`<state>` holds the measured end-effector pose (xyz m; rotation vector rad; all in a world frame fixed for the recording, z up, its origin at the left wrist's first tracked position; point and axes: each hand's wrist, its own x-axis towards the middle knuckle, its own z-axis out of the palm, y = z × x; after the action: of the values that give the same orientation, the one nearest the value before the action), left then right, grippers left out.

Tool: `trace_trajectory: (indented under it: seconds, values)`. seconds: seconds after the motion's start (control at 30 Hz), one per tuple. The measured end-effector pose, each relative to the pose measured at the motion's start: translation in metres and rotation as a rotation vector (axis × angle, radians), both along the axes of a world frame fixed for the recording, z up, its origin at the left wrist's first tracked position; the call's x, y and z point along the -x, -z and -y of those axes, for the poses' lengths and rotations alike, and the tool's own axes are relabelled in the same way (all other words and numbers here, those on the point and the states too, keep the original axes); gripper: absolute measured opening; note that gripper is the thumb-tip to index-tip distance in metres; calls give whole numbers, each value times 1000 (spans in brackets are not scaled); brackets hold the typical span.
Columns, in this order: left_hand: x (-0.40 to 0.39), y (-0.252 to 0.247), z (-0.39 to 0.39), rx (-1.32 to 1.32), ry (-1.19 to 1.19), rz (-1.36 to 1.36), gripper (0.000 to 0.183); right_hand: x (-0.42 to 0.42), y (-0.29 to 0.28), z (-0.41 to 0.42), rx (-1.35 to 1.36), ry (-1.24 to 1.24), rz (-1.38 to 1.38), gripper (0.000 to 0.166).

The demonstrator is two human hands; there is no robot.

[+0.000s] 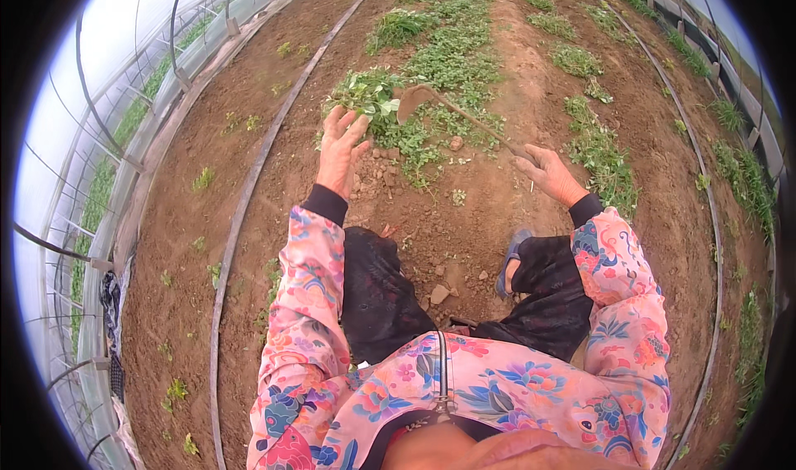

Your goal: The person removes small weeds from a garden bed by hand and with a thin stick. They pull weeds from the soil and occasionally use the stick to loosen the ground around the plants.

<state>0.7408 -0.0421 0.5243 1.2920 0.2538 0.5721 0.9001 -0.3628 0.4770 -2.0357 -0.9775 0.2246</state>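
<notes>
My right hand [548, 172] grips the handle end of a small hand hoe [469, 118]. The hoe's rusty blade [415, 100] is at the right side of a heap of uprooted green weeds [370, 90]. Against the near edge of that heap is my left hand [341, 149], its fingers spread and no thing plainly held. Whether the fingertips touch the leaves I cannot tell. Low leafy weeds [413, 143] grow under and beyond the blade, on crumbly brown soil [379, 180].
A drip hose [252, 177] runs along the left and another hose [706, 177] along the right. Pulled weeds [600, 152] lie in a row at right. Clods [439, 294] lie between my feet. Plastic greenhouse walls [68, 177] flank the plot, with small seedlings [203, 179] beside the left hose.
</notes>
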Motion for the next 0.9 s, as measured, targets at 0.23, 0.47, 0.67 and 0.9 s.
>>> trace_trajectory:
  seconds: [0.23, 0.47, 0.67, 0.9]
  values:
    - [-69, 57, 9, 143, 263, -176, 40, -3, 17, 9, 95, -132, -65, 33]
    - [-88, 74, -17, 180, 308, -285, 34, -12, 16, -20, 175, -116, -118, 35]
    - [-105, 96, -53, 479, 363, -304, 34, -38, 26, -54, 224, -192, -122, 35]
    - [-120, 86, -64, 228, 249, -230, 36, -68, 14, -80, 283, -194, -26, 32]
